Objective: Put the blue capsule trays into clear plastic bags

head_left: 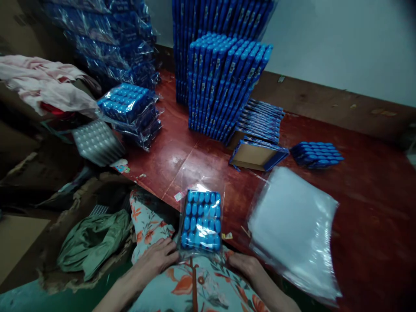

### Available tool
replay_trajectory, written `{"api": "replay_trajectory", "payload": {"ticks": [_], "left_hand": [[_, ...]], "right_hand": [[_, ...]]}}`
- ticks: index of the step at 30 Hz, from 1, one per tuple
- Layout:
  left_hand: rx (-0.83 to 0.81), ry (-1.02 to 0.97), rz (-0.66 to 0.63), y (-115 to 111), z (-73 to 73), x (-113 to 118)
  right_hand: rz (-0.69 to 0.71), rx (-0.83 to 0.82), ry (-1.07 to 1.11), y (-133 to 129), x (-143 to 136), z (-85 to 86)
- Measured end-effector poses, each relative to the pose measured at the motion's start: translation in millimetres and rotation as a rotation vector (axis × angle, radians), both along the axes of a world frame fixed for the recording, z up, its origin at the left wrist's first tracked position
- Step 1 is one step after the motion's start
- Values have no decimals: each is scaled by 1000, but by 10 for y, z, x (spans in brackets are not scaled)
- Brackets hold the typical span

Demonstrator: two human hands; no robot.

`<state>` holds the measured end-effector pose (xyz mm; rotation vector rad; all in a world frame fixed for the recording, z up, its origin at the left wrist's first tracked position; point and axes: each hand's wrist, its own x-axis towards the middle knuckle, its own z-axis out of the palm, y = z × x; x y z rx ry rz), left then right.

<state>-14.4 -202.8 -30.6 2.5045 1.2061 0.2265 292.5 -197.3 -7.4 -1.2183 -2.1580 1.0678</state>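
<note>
A clear plastic bag holding a block of blue rounded pieces [201,221] lies at the table's front edge, against the floral clothing. My left hand [160,256] is at the bag's lower left corner, its fingers bent towards the plastic; whether they pinch it is unclear. At the lower right corner is my right hand [242,263], its fingertips partly hidden by cloth and plastic. Right of the bag lies a stack of empty clear bags [292,225]. Behind it stands an open blue box [256,155] with a brown inside.
Tall stacks of blue packs [224,86] stand at the back. Bagged blue packs [130,108] are piled on the left, near pink cloth [48,82]. A small blue block [316,154] sits at the right. A torn carton with green cloth [94,242] is at lower left.
</note>
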Motion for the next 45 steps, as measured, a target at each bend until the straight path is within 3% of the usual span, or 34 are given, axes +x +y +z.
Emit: {"api": "replay_trajectory", "payload": {"ticks": [3, 6, 10, 14, 16, 20, 25, 27, 30, 33, 36, 41, 45], "left_hand": [[-7, -67, -26, 246, 433, 10], [81, -86, -44, 558, 886, -7], [299, -190, 19, 990, 1379, -37], [422, -477, 145, 1469, 1621, 69], [337, -732, 226, 1719, 1626, 193], [-56, -1264, 395, 2136, 1517, 444], [-424, -1703, 437, 2326, 1446, 569], [-431, -1735, 449, 2321, 1454, 583], [-376, -1697, 434, 2311, 1462, 603], [-331, -1642, 398, 2337, 1431, 624], [-280, -1639, 395, 2381, 1375, 634], [-254, -1675, 434, 2425, 1318, 599], [-269, -1672, 421, 2428, 1306, 564]], "right_hand": [[116, -78, -52, 299, 98, 340], [36, 22, 32, 557, 111, 676], [-139, 407, 118, 862, 56, 1137], [-334, 694, 218, 1306, -42, 1438], [-424, 647, 371, 1584, -130, 1465], [-513, 318, 674, 2134, -335, 1355], [-607, 274, 628, 2568, -438, 1262], [-663, 448, 472, 2590, -454, 1295], [-673, 985, 137, 2483, -554, 1386], [-349, 1315, -181, 2359, -767, 1451], [-112, 1345, -383, 2348, -991, 1451], [25, 1323, -513, 2451, -1140, 1412], [35, 1334, -519, 2505, -1181, 1426]]}}
